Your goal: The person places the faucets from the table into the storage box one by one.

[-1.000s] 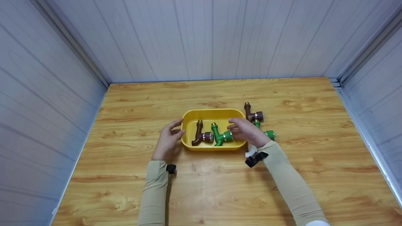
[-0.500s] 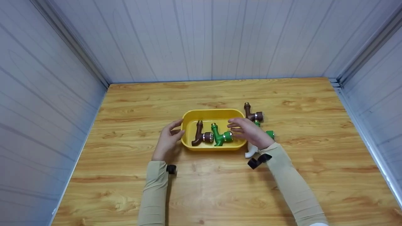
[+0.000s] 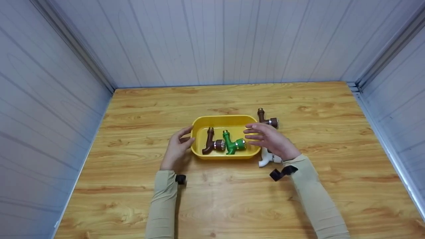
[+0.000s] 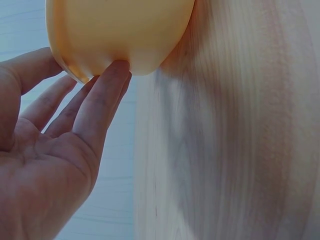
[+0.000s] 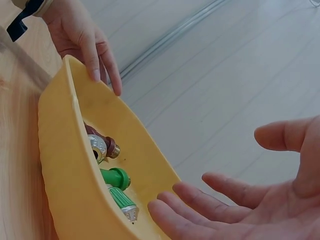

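A yellow tub (image 3: 219, 156) stands on the wooden table. In it lie a brown tap (image 3: 209, 146) and, to its right, a green tap (image 3: 231, 146), both with brass threaded ends. My left hand (image 3: 178, 146) touches the tub's left end, fingers fairly straight against the outer wall in the left wrist view. My right hand (image 3: 270, 139) hovers at the right end, fingers spread and overlapping the rim, holding nothing. In the right wrist view the same right hand (image 5: 240, 200) has its palm turned up beside the tub's opening.
Right of the tub, a second brown tap (image 3: 266, 121) lies behind my right hand and a white tap (image 3: 266, 158) in front of it. Another tap between them is hidden by the hand. Pale panel walls (image 3: 212, 43) stand behind and on both sides.
My right hand has drawn back to the right, its fingers spreading. More of the white tap shows and the outside green tap is now covered. Left hand and tub stay put.
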Tool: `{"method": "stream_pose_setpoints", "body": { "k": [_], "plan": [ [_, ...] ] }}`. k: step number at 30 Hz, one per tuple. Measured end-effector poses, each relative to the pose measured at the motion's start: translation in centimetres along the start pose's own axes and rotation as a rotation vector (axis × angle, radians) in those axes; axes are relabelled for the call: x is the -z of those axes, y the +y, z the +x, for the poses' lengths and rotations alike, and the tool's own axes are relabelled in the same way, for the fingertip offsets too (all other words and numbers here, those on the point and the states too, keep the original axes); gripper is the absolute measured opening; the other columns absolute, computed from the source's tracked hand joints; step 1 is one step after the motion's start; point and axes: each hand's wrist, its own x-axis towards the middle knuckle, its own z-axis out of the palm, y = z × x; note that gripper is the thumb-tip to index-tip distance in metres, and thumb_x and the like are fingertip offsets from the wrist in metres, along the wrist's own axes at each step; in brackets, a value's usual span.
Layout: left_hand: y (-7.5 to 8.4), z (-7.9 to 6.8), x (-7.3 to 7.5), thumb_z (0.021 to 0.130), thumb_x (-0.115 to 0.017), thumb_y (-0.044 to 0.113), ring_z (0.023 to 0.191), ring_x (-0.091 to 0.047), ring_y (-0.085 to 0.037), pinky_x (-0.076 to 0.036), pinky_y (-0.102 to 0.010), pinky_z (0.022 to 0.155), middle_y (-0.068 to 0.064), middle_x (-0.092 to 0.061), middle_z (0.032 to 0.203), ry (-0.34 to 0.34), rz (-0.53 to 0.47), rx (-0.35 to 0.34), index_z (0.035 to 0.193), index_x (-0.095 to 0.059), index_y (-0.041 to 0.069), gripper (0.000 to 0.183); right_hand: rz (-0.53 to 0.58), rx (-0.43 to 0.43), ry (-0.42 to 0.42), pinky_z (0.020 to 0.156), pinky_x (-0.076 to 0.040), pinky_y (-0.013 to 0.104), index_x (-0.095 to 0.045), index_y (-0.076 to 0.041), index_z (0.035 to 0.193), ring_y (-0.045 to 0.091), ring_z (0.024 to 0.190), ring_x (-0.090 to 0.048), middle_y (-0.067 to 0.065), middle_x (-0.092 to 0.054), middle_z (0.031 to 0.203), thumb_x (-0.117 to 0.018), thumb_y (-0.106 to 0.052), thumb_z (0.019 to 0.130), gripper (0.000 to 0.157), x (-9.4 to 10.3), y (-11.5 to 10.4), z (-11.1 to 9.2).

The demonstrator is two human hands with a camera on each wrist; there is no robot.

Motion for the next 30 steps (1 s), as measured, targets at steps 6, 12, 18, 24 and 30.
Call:
{"method": "stream_pose_setpoints", "body": {
  "k": [6,12,18,24,30],
  "plan": [
    [-0.1,0.0,0.2,0.091,-0.062,0.001,0.109,-0.058,-0.033,-0.051,-0.033,0.086,-0.018,-0.049,0.135,-0.01,0.022,-0.01,0.136,-0.052,0.003,0.046,-0.013,0.006,0.004,0.103,-0.039,0.047,-0.036,0.008,0.14,0.038,0.127,-0.043,0.025,-0.041,0.14,-0.047,-0.029,0.102,0.054,0.4,-0.2,-0.6],
    [-0.1,-0.1,0.2,0.092,-0.063,0.002,0.109,-0.058,-0.033,-0.051,-0.033,0.087,-0.019,-0.049,0.135,-0.008,0.021,0.003,0.137,-0.051,0.002,0.047,0.018,0.022,-0.005,0.104,-0.037,0.049,-0.043,0.003,0.136,0.042,0.131,-0.036,0.026,-0.039,0.142,-0.048,-0.029,0.101,0.048,0.7,-0.3,-1.2],
    [0.0,-0.1,0.2,0.092,-0.063,0.003,0.108,-0.059,-0.03,-0.051,-0.034,0.088,-0.016,-0.051,0.133,0.0,0.015,0.015,0.136,-0.052,0.003,0.046,0.024,0.043,-0.004,0.104,-0.036,0.051,-0.046,0.002,0.134,0.042,0.13,-0.037,0.026,-0.04,0.141,-0.047,-0.029,0.102,0.044,1.1,-0.5,-1.7],
    [0.1,-0.1,0.0,0.092,-0.063,0.003,0.108,-0.059,-0.028,-0.051,-0.033,0.087,-0.013,-0.052,0.132,0.0,0.02,0.021,0.136,-0.053,0.006,0.046,0.021,0.055,0.003,0.104,-0.036,0.051,-0.037,0.007,0.139,0.041,0.129,-0.039,0.027,-0.039,0.142,-0.046,-0.028,0.102,0.052,1.7,-0.7,-2.5],
    [0.1,-0.1,0.1,0.091,-0.062,0.001,0.107,-0.059,-0.031,-0.053,-0.032,0.084,-0.017,-0.052,0.132,-0.007,0.028,-0.006,0.136,-0.052,0.003,0.046,0.049,0.066,0.027,0.104,-0.035,0.051,-0.035,0.008,0.139,0.042,0.129,-0.037,0.027,-0.038,0.141,-0.048,-0.028,0.102,0.053,2.5,-0.7,-3.2]
  ]
}}
